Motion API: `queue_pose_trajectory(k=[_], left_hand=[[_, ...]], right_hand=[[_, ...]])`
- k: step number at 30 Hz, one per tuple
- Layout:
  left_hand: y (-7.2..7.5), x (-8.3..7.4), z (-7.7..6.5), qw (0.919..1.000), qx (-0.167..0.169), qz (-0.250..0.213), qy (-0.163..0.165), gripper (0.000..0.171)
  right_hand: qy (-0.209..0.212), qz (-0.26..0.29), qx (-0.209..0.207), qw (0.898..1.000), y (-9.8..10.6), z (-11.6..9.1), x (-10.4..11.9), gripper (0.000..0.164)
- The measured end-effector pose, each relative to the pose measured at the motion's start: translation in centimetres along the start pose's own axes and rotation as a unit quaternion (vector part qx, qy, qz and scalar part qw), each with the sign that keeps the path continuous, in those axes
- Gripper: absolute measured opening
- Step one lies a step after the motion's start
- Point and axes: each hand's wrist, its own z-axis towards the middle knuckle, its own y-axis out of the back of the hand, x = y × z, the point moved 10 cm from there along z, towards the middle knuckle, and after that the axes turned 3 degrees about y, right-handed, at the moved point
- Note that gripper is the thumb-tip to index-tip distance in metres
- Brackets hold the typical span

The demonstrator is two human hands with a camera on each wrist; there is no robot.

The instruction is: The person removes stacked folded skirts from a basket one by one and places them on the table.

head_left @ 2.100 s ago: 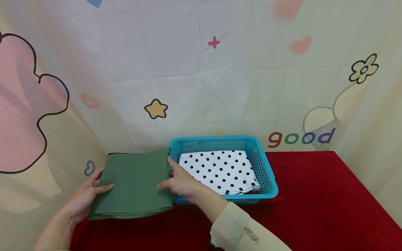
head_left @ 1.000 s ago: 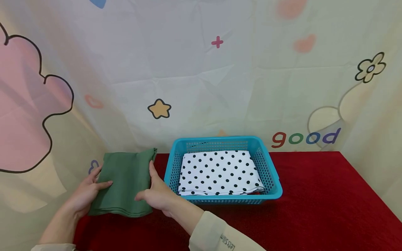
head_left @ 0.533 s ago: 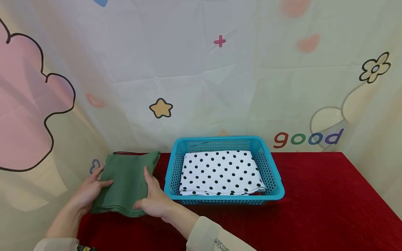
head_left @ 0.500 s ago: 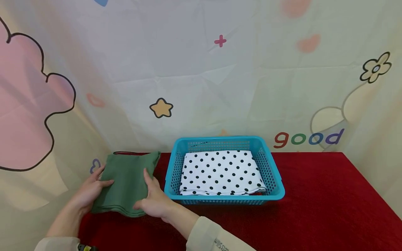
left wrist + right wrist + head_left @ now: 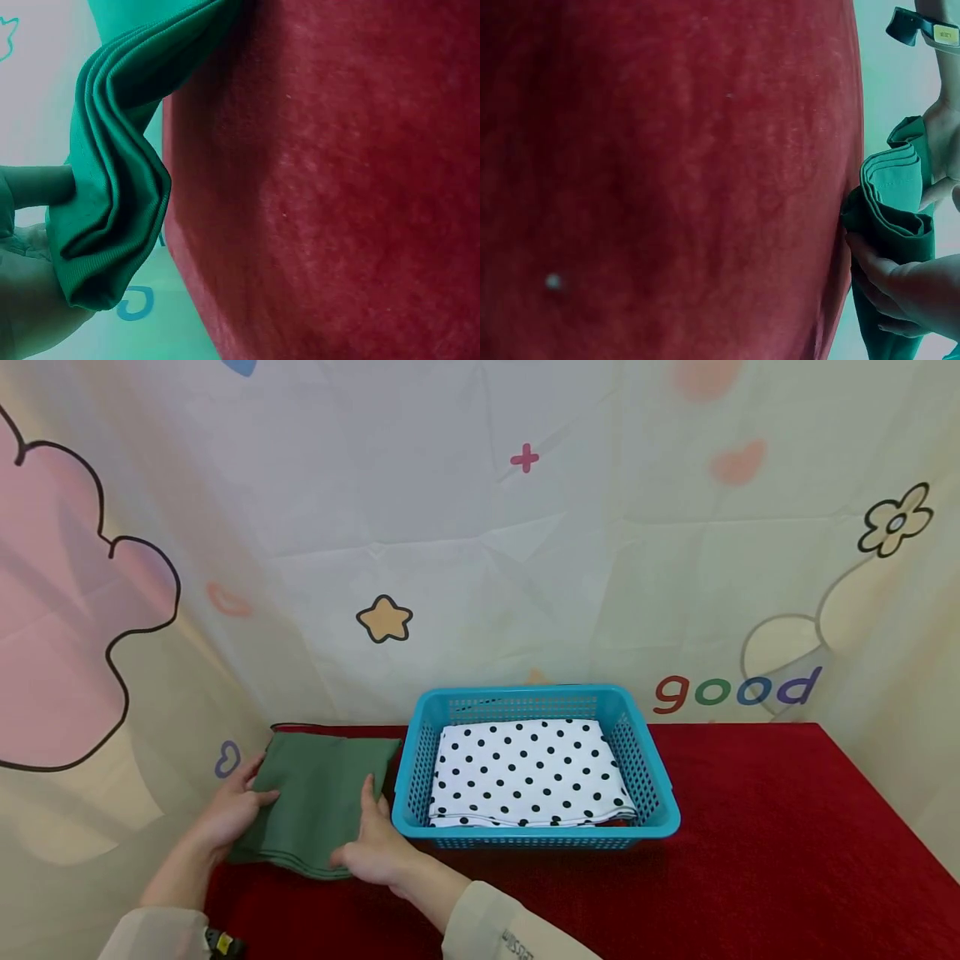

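A green cloth, folded into several layers, lies at the left end of the table between both hands. My left hand grips its left edge, thumb on top and the other fingers mostly hidden underneath. On the opposite edge my right hand holds the cloth with the thumb near the front corner and the index finger along the side. In the left wrist view the layers of the green cloth curve and stand slightly apart. The right wrist view has the right hand around the folds.
Just right of the green cloth stands a blue plastic basket. A folded white cloth with black dots lies in it. Under everything is a red-covered table. A printed curtain hangs close behind and at the left.
The green cloth has drawn left, off the basket's edge, and become narrower, the right hand moving left with it. Over the last half second cloth and hands have shifted slightly right and the cloth lies flatter.
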Motion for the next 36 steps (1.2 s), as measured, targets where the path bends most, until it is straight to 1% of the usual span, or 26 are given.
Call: queue_pose_trajectory(k=[5,10,14,18,22,28,33,36], left_hand=[[0.1,0.9,0.5,0.9998,-0.004,0.011,0.013,0.078],[0.0,1.8,1.0,0.9995,-0.004,0.01,0.031,0.078],[-0.1,2.6,1.3,0.9985,-0.007,0.03,0.046,0.078],[0.1,3.3,1.2,0.9974,-0.011,0.041,0.058,0.077],[0.2,3.5,1.0,0.997,-0.014,0.046,0.06,0.076],[0.5,3.5,0.7,0.9963,-0.023,0.058,0.059,0.074],[0.8,3.2,0.5,0.9954,-0.036,0.071,0.054,0.072],[1.0,2.9,0.4,0.9944,-0.047,0.082,0.048,0.071]], right_hand=[[-0.002,0.016,-0.001,1.0,0.0,0.3,-0.6,0.12],[-0.003,0.015,-0.017,1.0,0.3,0.7,-1.0,0.12],[-0.001,0.014,-0.027,1.0,0.5,0.7,-1.1,0.119],[0.005,0.006,-0.03,1.0,0.5,0.5,-1.0,0.118],[0.01,-0.019,-0.03,0.999,0.4,0.3,-0.8,0.116],[0.003,-0.061,-0.031,0.998,0.4,-0.1,-0.5,0.114],[0.002,-0.091,-0.04,0.995,0.6,-0.4,-0.3,0.114],[0.012,-0.108,-0.045,0.993,0.6,-0.4,-0.1,0.113]])
